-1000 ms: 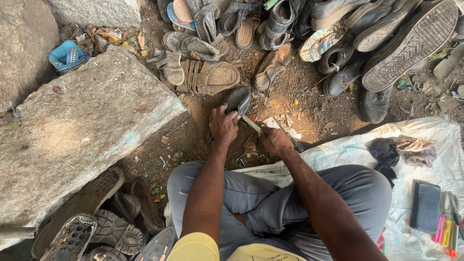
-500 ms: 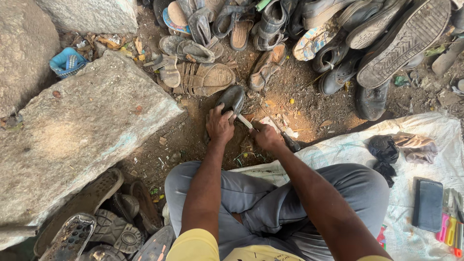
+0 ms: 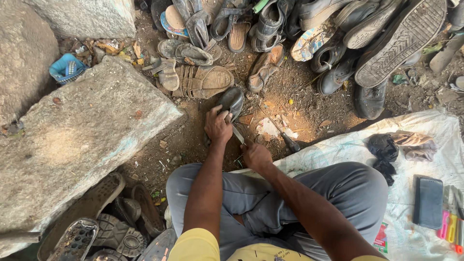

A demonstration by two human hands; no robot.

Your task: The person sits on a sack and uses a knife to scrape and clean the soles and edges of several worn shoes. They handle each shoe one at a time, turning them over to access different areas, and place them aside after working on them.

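Left hand (image 3: 217, 126) clamped over the near end of a dark shoe (image 3: 231, 100), fingers wrapped tight, pinning it upright against the dirt ground (image 3: 309, 104) so that it stays put under the tool. Right hand (image 3: 256, 155) closed round the handle of a slim blade-like tool (image 3: 238, 135), fist low and just behind the left hand, tip angled up and forward to meet the shoe right at the clamping fingers; whether the tip touches the sole or the upper, impossible to tell. Both forearms drawn in between grey-trousered knees (image 3: 309, 193), seemingly to brace the work close to the body. Just beyond the held shoe, a brown strapped sandal (image 3: 203, 81), nearly touching its toe; farther out from the grip, a heap of worn shoes and sandals (image 3: 338, 38), soles up and jumbled, within arm's reach. To the left of the grip, a big flat stone slab (image 3: 82, 135). To the right of the tool hand, a second dark-handled tool (image 3: 289, 140) lying loose at the edge of a white woven sheet (image 3: 435, 135), with a crumpled dark cloth (image 3: 386, 150) and a black flat case (image 3: 428, 202) laid out well apart on the sheet, seemingly kept off the dirt.
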